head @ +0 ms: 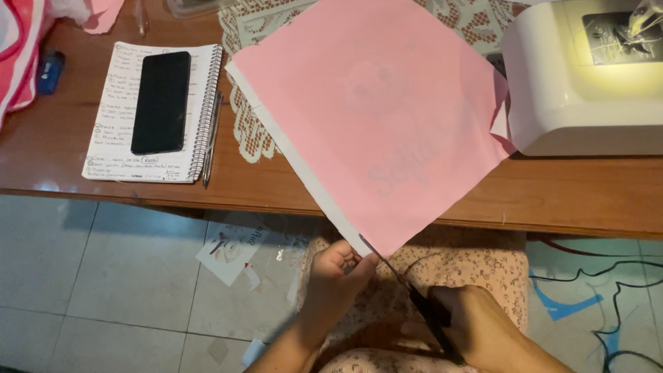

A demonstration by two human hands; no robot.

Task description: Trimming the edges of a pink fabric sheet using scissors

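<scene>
A large pink sheet [380,110] with a white backing edge lies tilted over the wooden table's [276,186] front edge, its near corner hanging toward me. My left hand [335,276] pinches that near corner between thumb and fingers. My right hand [476,324] grips dark-handled scissors [407,290], whose thin blades point up-left and meet the sheet's bottom corner beside my left thumb. Faint mirrored print shows through the pink sheet.
A spiral notebook [124,148] with a black phone [161,101] on it and a pen [211,138] beside it lies at left. A lace doily [248,124] sits under the sheet. A white sewing machine [580,97] stands at right. Paper scraps [231,252] and cables [608,276] litter the tiled floor.
</scene>
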